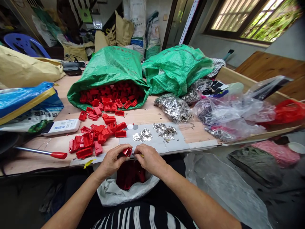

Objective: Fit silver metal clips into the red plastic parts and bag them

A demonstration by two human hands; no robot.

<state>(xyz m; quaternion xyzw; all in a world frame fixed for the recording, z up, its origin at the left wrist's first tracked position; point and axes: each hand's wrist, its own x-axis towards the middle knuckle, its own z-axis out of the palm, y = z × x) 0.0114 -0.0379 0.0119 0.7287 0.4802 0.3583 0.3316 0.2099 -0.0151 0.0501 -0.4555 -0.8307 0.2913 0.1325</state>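
Two grips: left hand (112, 159) pinches hollow red plastic part (127, 151); right hand (152, 160) holds slim silvery tool (133, 154), which, misangled, could slip.

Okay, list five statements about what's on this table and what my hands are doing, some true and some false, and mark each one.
1. The left hand holds a red plastic part. True.

2. The right hand lies flat on a green bag. False: the right hand is closed around something thin beside that part.

3. Two piles of small metal pieces lie on a grey sheet. True.

4. The open green bag is full of blue pieces. False: the pieces in the mouth of the green bag are red.

5. An open white bag is below both hands. True.
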